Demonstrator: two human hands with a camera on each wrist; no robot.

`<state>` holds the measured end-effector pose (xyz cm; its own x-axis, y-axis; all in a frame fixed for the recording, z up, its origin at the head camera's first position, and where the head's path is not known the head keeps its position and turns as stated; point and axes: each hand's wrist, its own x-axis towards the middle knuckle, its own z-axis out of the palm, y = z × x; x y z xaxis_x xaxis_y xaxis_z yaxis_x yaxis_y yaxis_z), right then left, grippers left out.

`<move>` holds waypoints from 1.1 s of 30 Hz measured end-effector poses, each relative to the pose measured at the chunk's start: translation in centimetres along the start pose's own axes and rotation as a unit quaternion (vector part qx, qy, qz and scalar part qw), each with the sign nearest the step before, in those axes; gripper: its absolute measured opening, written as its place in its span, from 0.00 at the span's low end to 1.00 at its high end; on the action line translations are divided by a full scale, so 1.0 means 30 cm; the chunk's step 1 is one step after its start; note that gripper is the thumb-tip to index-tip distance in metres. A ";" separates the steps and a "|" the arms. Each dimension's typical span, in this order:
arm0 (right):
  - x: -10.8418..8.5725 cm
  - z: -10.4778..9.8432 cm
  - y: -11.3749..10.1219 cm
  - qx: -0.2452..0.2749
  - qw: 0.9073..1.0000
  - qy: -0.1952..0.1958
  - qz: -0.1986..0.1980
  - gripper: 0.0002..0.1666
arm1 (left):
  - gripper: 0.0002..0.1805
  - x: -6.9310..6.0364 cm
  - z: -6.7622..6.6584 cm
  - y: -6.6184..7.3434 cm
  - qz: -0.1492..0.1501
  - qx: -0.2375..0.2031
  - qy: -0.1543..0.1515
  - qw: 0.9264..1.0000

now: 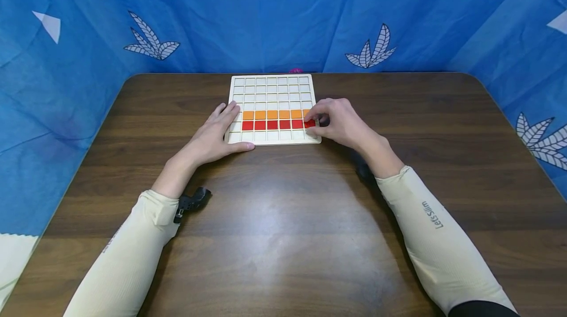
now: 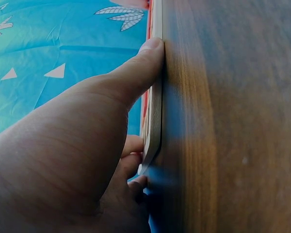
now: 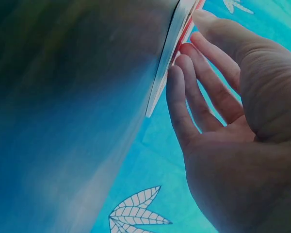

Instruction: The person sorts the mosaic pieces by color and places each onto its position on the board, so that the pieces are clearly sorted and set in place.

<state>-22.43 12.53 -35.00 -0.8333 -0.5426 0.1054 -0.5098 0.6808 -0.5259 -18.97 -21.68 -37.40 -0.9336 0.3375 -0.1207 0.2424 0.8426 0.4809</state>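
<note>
A pale gridded board (image 1: 280, 136) lies flat near the table's far edge. Across its lower half run a row of orange tiles (image 1: 272, 114) and, nearer me, a row of red tiles (image 1: 272, 124). My left hand (image 1: 212, 135) rests on the board's left side with fingers extended, its thumb along the front edge. At the red row's right end, my right hand (image 1: 340, 121) pinches a red tile (image 1: 309, 123) between thumb and finger. The right wrist view shows the fingertips (image 3: 175, 73) close to the board's edge (image 3: 160, 82); the tile itself is mostly hidden there.
The brown wooden table (image 1: 266, 223) extends around the board on all sides. A blue patterned cloth (image 1: 266, 16) hangs behind and beside it. A black wrist camera (image 1: 195, 200) sits at my left sleeve's cuff.
</note>
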 end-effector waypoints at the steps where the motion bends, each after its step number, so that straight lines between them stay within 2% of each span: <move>1: 0.000 0.001 -0.004 -0.002 1.000 -0.001 -0.001 0.20 | 0.62 -0.001 0.000 -0.001 0.001 0.000 0.000 1.000; 10: 0.003 0.012 -0.018 -0.013 1.000 -0.016 -0.015 0.17 | 0.61 -0.005 0.002 -0.009 0.003 0.000 0.003 1.000; 17: 0.012 0.025 -0.023 -0.014 0.999 -0.007 -0.037 0.15 | 0.62 -0.009 -0.001 -0.008 0.003 0.005 0.000 1.000; 24: 0.040 0.056 -0.066 -0.011 0.998 -0.006 -0.065 0.16 | 0.62 -0.013 -0.003 -0.010 0.002 0.001 0.000 1.000; 30: 0.060 0.080 -0.102 -0.010 0.998 -0.021 -0.066 0.19 | 0.62 -0.013 -0.002 -0.011 0.003 0.000 -0.002 1.000; 33: 0.070 0.090 -0.115 -0.009 0.997 -0.020 -0.074 0.18 | 0.62 -0.013 -0.001 -0.011 0.003 0.001 -0.002 1.000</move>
<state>-21.85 7.71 -35.24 -0.7397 -0.6569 0.1462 -0.6304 0.6003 -0.4922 -18.68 -22.11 -37.48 -0.9312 0.3438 -0.1211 0.2482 0.8413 0.4803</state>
